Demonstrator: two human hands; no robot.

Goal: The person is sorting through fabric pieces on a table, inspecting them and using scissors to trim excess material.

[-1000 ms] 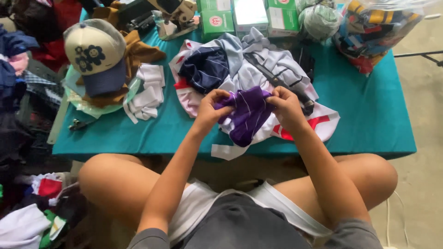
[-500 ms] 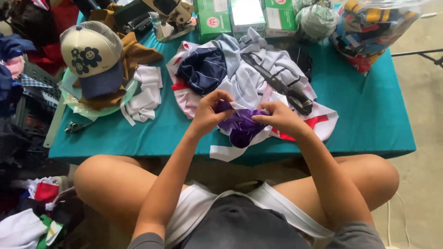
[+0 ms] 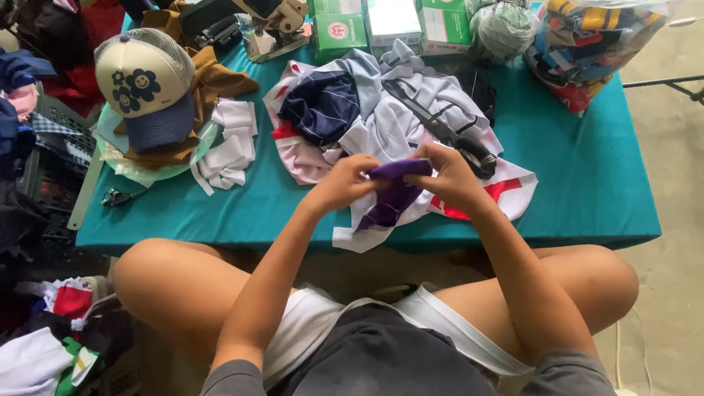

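Both hands, left hand (image 3: 343, 183) and right hand (image 3: 449, 176), pinch the purple cloth (image 3: 392, 192); loose hanging end may snag the black scissors (image 3: 447, 136)

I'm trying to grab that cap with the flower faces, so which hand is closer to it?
Left. The left hand grips the purple cloth at table centre, with the cap farther off to its left. The right hand holds the cloth's other side, farther from the cap.

Teal table (image 3: 587, 176) — clothes heap (image 3: 411, 117), cap (image 3: 143, 88)
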